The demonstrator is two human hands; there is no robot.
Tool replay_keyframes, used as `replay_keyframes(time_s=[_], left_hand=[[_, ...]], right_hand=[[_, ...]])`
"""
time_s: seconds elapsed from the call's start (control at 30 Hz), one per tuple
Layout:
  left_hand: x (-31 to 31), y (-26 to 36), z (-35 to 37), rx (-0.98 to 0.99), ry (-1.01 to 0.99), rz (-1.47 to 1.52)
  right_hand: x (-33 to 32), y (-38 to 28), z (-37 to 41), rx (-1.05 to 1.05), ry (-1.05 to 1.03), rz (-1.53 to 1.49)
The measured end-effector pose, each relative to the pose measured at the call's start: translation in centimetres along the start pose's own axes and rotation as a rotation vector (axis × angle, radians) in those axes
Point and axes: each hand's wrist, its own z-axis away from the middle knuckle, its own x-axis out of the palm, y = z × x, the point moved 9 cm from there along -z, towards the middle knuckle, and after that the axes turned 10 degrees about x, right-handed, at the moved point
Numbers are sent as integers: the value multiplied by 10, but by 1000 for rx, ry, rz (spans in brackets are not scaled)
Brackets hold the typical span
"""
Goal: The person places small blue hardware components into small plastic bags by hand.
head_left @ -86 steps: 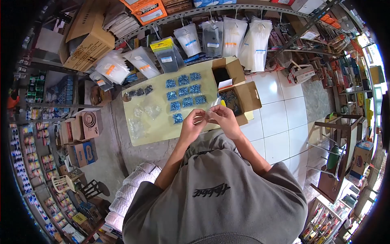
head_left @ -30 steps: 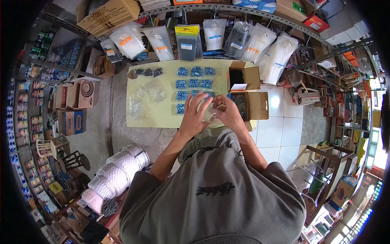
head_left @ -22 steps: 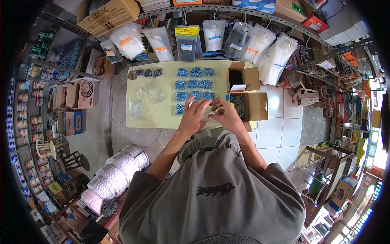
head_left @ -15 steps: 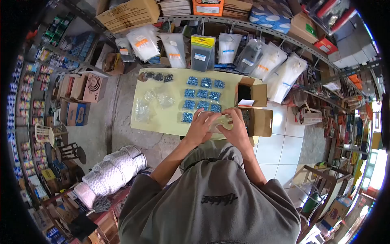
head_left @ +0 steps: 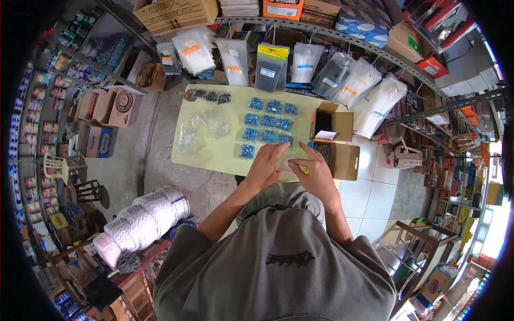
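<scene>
A small clear plastic bag (head_left: 285,164) is between my two hands, above the front edge of the pale yellow table (head_left: 214,158). My left hand (head_left: 264,167) is closed on the bag's left side. The fingers of my right hand (head_left: 314,172) pinch it from the right, with the index finger bent. What the bag contains, if anything, I cannot make out. Just beyond my fingers lie several clear packets of small blue pieces (head_left: 268,122), set out in rows. The nearest one (head_left: 285,140) is close to my left fingertips.
Two open cardboard boxes (head_left: 347,161) stand at the table's right edge, close to my right hand. Loose clear bags (head_left: 188,138) lie on the left, with dark packets (head_left: 211,97) behind them. Packs of cable ties (head_left: 272,68) hang from the shelf along the back.
My right hand has turned and its fingers have closed in more on the bag. My left hand stays nearly in place. The whole view has shifted slightly.
</scene>
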Motion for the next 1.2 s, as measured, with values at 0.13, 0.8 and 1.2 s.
replay_keyframes(time_s=[0.13, 0.8, 1.2], left_hand=[[4, 5, 1, 28, -67, -45], [6, -29, 21, -184, -92, -44], [-3, -27, 34, -233, 37, -86]], right_hand=[[13, 24, 0, 180, -91, -108], [28, 224, -15, 413, -51, 8], [144, 287, -14, 79, -277, 517]])
